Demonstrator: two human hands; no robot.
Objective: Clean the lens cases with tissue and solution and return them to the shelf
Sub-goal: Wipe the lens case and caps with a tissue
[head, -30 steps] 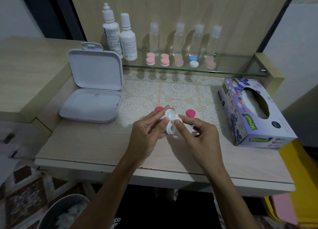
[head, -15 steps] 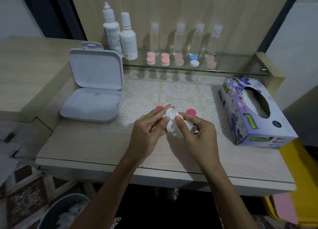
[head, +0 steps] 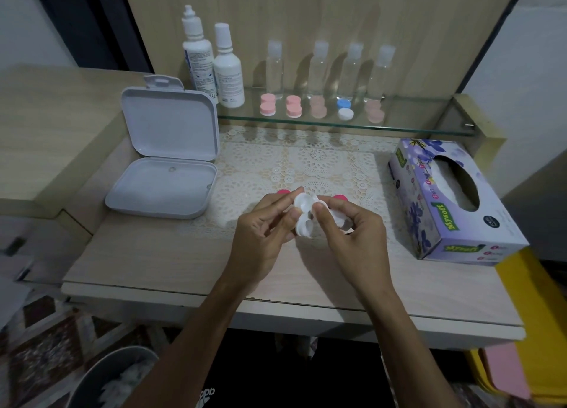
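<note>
The pale wooden table (head: 171,263) has a white lace mat (head: 306,165) on it. At the back is a glass shelf (head: 429,128) with two white solution bottles (head: 228,70), four clear little bottles (head: 319,70) and a row of closed lens cases (head: 294,107). A purple flowered tissue box (head: 441,202) sits on the right. An open white plastic box (head: 165,156) sits on the left.

The small white two-cup lens case (head: 303,217) is held up just over the mat, in the middle. The left hand (head: 260,236) pinches its side with curled fingers and thumb. The right hand (head: 352,239) is curled round a bit of white tissue (head: 336,219) and pushes it at the near cup. Two pink round caps (head: 340,197) lie on the mat behind the hands.

To wipe well, I think the left hand should hold the case firm while the right twists the tissue round inside each cup, right to the bottom.

Since a second ago the hands have moved closer together, and the right fingers cover more of the case. The pink caps have not moved.
</note>
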